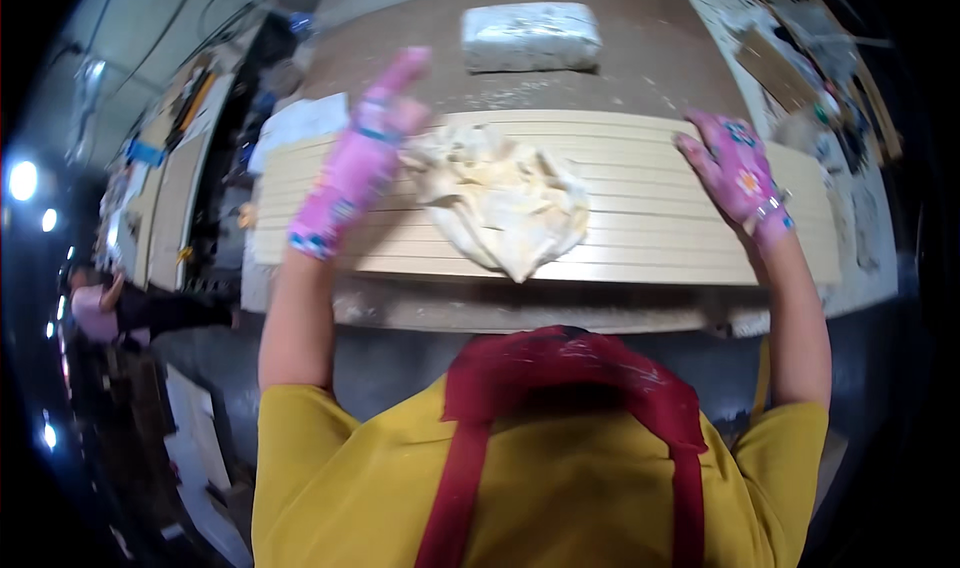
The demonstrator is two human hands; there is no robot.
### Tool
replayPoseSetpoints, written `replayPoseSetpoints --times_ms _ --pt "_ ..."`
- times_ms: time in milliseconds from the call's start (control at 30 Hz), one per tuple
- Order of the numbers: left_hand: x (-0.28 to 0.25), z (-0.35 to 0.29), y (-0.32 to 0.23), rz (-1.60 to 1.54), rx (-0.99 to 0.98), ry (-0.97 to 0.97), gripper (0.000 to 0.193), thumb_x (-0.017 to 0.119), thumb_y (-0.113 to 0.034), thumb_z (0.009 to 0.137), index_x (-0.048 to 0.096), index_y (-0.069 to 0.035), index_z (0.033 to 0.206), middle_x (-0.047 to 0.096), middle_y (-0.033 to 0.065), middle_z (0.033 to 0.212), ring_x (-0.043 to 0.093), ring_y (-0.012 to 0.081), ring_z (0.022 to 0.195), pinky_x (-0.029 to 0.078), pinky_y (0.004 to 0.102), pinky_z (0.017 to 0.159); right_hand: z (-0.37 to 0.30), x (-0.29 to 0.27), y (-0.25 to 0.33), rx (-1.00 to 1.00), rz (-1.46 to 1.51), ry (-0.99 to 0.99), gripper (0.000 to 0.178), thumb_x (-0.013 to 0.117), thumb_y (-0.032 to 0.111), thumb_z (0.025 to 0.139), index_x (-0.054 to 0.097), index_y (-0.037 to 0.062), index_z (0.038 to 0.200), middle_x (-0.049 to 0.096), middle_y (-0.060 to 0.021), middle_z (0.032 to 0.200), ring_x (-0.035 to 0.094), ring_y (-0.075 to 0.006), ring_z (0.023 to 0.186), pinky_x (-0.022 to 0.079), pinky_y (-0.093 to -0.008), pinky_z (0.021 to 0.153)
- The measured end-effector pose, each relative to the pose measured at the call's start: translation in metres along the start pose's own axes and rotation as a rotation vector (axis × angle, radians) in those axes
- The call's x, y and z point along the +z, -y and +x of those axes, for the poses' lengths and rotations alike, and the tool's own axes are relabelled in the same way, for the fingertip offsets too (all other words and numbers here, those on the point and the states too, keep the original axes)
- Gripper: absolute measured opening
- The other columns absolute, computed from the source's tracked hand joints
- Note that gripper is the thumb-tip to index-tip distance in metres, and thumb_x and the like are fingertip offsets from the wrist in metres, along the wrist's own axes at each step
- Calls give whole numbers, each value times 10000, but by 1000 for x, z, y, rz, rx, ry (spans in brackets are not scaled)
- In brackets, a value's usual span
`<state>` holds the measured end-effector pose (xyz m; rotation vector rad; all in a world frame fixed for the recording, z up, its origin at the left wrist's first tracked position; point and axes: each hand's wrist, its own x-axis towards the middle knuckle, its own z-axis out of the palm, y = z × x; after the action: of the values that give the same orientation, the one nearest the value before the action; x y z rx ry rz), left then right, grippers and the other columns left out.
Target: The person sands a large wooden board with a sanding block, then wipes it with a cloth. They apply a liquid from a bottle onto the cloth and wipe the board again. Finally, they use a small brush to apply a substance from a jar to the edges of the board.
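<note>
Both my hands wear pink patterned gloves. My left hand (375, 133) is raised by the left edge of a crumpled cream cloth (505, 198), somewhat smeared by motion, with a finger stretched forward and nothing visible in it. Under the cloth lies a row of long cream slats (650, 208), set side by side with dark lines between them. Over on the right, my right hand (735, 163) lies on the slats with thumb and fingers apart, holding nothing.
A wrapped silvery-white block (530, 38) stands at the back of the brown worktable (650, 28). White sheet material (305, 123) lies at the left. Brown cardboard (775, 68) and clutter are at the far right. Another person (105, 303) is at far left.
</note>
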<state>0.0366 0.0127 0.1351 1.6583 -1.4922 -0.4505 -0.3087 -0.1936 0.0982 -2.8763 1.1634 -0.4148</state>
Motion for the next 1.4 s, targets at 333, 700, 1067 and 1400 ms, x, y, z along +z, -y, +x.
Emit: replayPoseSetpoints --times_ms 333,700,1067,1400 --pt "125 -46 -29 493 430 31 650 641 -513 822 518 -197 1376 400 132 1512 247 373 1455 81 572 1186 -1 8 -8 -146 15 -38 425 482 338 997 574 20 1262 628 -212 1153 554 -391 1103 404 -454 985" --pt "-86 -100 53 1269 108 -256 376 625 -223 875 606 -21 1191 633 152 1117 604 308 1065 487 396 962 -3 7 -20 -43 -14 23 426 454 319 1007 551 8 1281 600 -217 1222 543 -390 1151 404 -451 995" --pt "-134 -142 128 468 -535 -323 376 515 -356 959 698 -64 1108 685 181 1086 651 263 1055 497 412 935 -4 8 -24 -75 15 36 456 444 357 1012 549 20 1301 596 -214 1244 550 -376 1178 406 -440 1008" --pt "55 -26 -9 514 421 -291 249 592 -228 875 649 -92 1075 628 124 1120 568 270 1095 437 413 984 2 6 -12 -83 34 27 439 428 356 1012 579 11 1238 614 -218 1171 567 -391 1106 421 -446 953"
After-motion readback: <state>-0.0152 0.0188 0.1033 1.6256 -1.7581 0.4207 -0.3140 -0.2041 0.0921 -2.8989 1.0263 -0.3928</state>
